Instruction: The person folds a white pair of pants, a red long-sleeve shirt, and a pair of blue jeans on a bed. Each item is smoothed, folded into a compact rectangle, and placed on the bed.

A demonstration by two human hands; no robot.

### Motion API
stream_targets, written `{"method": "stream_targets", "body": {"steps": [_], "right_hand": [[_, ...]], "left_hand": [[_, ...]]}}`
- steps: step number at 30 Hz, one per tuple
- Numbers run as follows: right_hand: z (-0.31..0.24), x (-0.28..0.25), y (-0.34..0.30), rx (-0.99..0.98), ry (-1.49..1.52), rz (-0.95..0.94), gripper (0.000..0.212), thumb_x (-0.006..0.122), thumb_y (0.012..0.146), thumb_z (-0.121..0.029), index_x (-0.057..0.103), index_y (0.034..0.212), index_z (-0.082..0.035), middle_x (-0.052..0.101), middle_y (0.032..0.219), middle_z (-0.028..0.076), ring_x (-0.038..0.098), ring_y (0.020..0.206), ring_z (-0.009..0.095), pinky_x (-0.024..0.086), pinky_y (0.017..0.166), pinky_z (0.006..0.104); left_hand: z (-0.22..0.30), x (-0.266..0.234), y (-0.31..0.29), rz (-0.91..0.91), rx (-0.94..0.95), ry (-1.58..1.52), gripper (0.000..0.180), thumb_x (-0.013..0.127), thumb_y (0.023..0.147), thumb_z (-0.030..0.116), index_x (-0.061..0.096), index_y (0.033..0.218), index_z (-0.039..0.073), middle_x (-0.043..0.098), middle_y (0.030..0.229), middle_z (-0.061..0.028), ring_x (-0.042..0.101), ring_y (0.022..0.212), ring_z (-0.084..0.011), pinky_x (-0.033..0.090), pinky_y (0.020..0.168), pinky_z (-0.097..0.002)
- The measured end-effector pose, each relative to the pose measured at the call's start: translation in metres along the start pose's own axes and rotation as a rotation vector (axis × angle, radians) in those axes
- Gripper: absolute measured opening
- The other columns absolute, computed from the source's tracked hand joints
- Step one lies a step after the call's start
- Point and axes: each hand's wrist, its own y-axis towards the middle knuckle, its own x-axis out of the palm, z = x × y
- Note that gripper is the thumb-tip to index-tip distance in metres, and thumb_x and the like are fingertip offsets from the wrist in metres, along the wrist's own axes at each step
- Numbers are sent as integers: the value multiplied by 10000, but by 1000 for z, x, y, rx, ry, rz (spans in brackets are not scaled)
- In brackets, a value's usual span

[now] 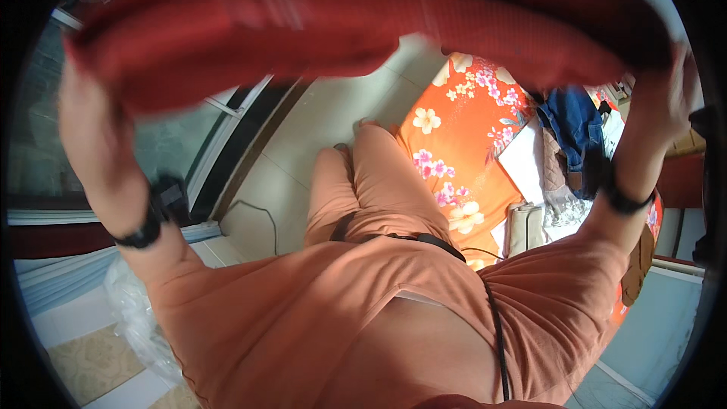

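A wide piece of red fabric [303,30], finely ribbed and blurred by motion, stretches across the top of the head view. Its kind cannot be made out. Both my arms are raised, and the fabric spans from one hand to the other. At its left end my left hand [89,95] grips it; that hand is smeared and its fingers are mostly hidden. My right hand [676,91] is closed on the right end, close to the rim of the picture. Each wrist wears a black band.
Beside my legs is an orange flowered bedspread [428,125], bearing dark blue clothing [573,136], white items and a beige pouch [524,229]. A dark-framed glass door [227,132] stands left. Clear plastic [136,310] lies lower left; a thin cable [269,216] crosses the tiled floor [303,125].
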Motion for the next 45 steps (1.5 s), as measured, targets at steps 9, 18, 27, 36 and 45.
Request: {"method": "stream_targets", "body": {"steps": [9, 18, 27, 36, 45], "right_hand": [[-91, -87, -278, 1239, 805, -876, 101, 422, 995, -92, 428, 896, -72, 485, 739, 1, 471, 674, 84, 410, 634, 214], [-105, -68, -331, 1153, 765, -1837, 37, 478, 924, -41, 475, 892, -23, 566, 732, 81, 566, 672, 141, 450, 598, 290], [-103, -3, -298, 696, 801, -1892, 161, 509, 914, -164, 489, 960, -10, 607, 835, 213, 584, 809, 414, 454, 677, 440], [-120, 15, -298, 1155, 932, -1817, 103, 438, 951, -100, 456, 896, -14, 601, 735, 85, 594, 637, 162, 467, 577, 297], [-143, 63, -275, 1701, 1415, -1441, 78, 384, 1005, -124, 374, 938, -85, 586, 779, 71, 583, 646, 145, 480, 568, 253]], "left_hand": [[-88, 55, -178, -1141, -587, -108, 200, 618, 779, 94, 576, 956, 11, 547, 802, -150, 549, 744, -343, 426, 630, -378], [-111, 60, -217, -1125, -891, -237, 274, 619, 866, 247, 535, 906, -10, 521, 735, -115, 543, 667, -243, 407, 585, -331], [-114, 59, -212, -1085, -1244, -359, 281, 594, 887, 243, 538, 981, -15, 511, 776, -18, 510, 686, -86, 402, 536, -244], [-158, 86, -212, -914, -844, -380, 297, 570, 890, 163, 539, 1104, -40, 461, 1147, -85, 466, 1060, -161, 405, 876, -285], [-248, 151, -200, -849, -750, -256, 331, 581, 880, 90, 488, 1179, -16, 502, 1143, -139, 519, 1073, -225, 412, 928, -330]]}}
